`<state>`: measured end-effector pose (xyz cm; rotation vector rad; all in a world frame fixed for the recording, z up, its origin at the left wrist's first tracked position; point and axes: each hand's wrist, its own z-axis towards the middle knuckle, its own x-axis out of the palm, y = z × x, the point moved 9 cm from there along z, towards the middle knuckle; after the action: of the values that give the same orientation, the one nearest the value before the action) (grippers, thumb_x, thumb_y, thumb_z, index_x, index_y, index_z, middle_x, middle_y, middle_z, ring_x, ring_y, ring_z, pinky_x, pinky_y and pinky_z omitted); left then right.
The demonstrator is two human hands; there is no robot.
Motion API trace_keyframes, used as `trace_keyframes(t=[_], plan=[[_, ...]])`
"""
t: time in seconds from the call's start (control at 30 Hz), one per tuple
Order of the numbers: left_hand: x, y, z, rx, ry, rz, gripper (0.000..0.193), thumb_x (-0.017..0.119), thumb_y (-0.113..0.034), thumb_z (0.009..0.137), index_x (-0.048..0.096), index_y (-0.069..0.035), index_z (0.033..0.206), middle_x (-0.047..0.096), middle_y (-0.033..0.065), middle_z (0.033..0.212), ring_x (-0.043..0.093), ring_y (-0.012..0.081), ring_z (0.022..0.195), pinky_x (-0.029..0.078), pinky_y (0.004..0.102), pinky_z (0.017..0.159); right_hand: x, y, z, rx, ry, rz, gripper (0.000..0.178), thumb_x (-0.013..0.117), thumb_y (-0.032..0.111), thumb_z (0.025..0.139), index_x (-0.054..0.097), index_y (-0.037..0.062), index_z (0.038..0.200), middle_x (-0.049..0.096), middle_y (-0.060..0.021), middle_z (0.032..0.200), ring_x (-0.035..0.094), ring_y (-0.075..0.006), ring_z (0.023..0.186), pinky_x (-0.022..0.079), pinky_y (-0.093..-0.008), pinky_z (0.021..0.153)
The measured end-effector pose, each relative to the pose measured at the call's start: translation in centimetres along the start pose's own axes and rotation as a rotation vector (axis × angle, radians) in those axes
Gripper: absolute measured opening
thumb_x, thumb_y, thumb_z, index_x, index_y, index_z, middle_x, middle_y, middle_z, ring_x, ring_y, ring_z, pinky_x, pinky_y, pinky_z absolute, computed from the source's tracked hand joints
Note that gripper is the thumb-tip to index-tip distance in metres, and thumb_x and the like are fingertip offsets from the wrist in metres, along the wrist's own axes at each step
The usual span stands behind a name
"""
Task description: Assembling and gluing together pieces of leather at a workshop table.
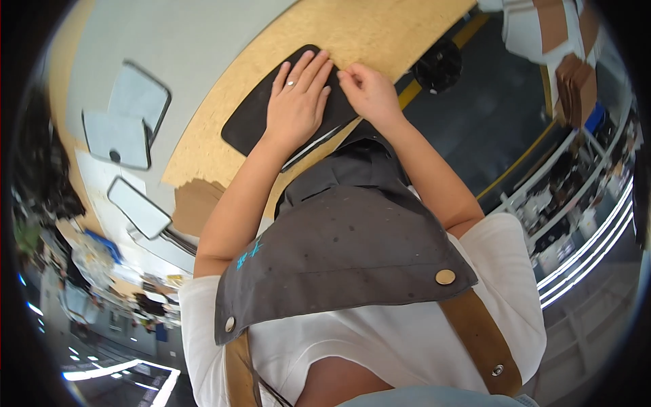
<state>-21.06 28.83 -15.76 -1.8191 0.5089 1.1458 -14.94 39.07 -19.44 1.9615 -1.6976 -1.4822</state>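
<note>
Spreading across the black panel (pixel 251 122), the left hand (pixel 297 102) lies palm down, its fingers extended and slightly parted, clasping nothing, and here's the right hand (pixel 371 96) at the upper right edge, fingers curled in toward the thumb! Are they nipping that edge, or something thin along it? Cannot tell from up here; the fingertips hide it. So the step in hand, by the look of it, is steadying with the left and working the edge with the right. What would the next move call for? Firm, even pressure from the left, I'd say, and small, careful work from the right along that rim. Now the panel itself: flat, dark, round-cornered, lying aslant on the pale wooden table (pixel 210 125) just ahead of the apron (pixel 352 224). And look at its near edge, a narrow pale strip (pixel 322 140), bright against the black! Lining, gap or gleam, no telling. Off to the left, well apart, lie pale, dark-rimmed panels (pixel 125 139).
</note>
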Motion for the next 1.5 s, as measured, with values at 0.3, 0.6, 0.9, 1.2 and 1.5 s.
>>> trace_keyframes(t=[0.3, 0.6, 0.9, 1.2, 1.5], plan=[[-0.8, 5.0, -11.4, -0.526, -0.287, -0.158, 0.055, 0.051, -0.025, 0.090, 0.033, 0.000, 0.136, 0.027, 0.0195, 0.144, 0.024, 0.0319, 0.135, 0.020, 0.0434, 0.109, -0.6, 0.2, 0.8, 0.029, 0.124, 0.021, 0.030, 0.055, 0.023, 0.090, 0.054, -0.0008, 0.072, 0.045, 0.0018, 0.056, 0.039, -0.0049, 0.053, 0.033, -0.0249, 0.048], [0.6, 5.6, -15.8, -0.568, -0.329, -0.138, 0.056, 0.051, -0.026, 0.089, 0.034, 0.000, 0.136, 0.027, 0.0151, 0.145, 0.025, 0.0274, 0.135, 0.021, 0.0388, 0.109, -0.8, 0.1, 1.7, 0.033, 0.143, -0.133, 0.029, 0.056, 0.025, 0.090, 0.054, 0.0022, 0.071, 0.044, 0.0042, 0.058, 0.038, -0.0039, 0.055, 0.032, -0.0224, 0.049], [-7.2, 13.1, -17.4, -0.517, -0.739, -0.579, 0.035, 0.050, -0.013, 0.089, 0.049, -0.006, 0.123, 0.053, 0.0183, 0.120, 0.049, 0.0337, 0.112, 0.039, 0.0370, 0.095, -2.4, 2.8, 1.8, -0.035, 0.175, -0.100, 0.021, 0.063, 0.020, 0.085, 0.054, 0.0035, 0.077, 0.047, 0.0035, 0.059, 0.040, -0.0052, 0.054, 0.034, -0.0229, 0.049], [-14.3, 7.6, -6.6, -0.083, -0.603, -0.851, 0.033, 0.058, -0.022, 0.088, 0.056, -0.001, 0.113, 0.062, 0.0155, 0.105, 0.060, 0.0230, 0.097, 0.046, 0.0319, 0.084, -4.5, 21.3, -5.3, -0.728, 0.150, -0.298, 0.018, 0.064, 0.017, 0.083, 0.056, 0.0000, 0.086, 0.060, -0.0144, 0.068, 0.061, -0.0227, 0.060, 0.046, -0.0314, 0.057], [-16.4, 7.3, -13.9, -0.191, -1.066, -1.386, 0.012, 0.054, -0.015, 0.092, 0.056, -0.003, 0.092, 0.057, -0.0002, 0.081, 0.050, 0.0052, 0.074, 0.042, 0.0216, 0.067, -3.7, 25.8, -9.0, -0.729, 0.311, 0.180, 0.017, 0.063, 0.009, 0.081, 0.056, -0.0005, 0.093, 0.066, -0.0112, 0.078, 0.063, -0.0206, 0.068, 0.048, -0.0295, 0.065]])
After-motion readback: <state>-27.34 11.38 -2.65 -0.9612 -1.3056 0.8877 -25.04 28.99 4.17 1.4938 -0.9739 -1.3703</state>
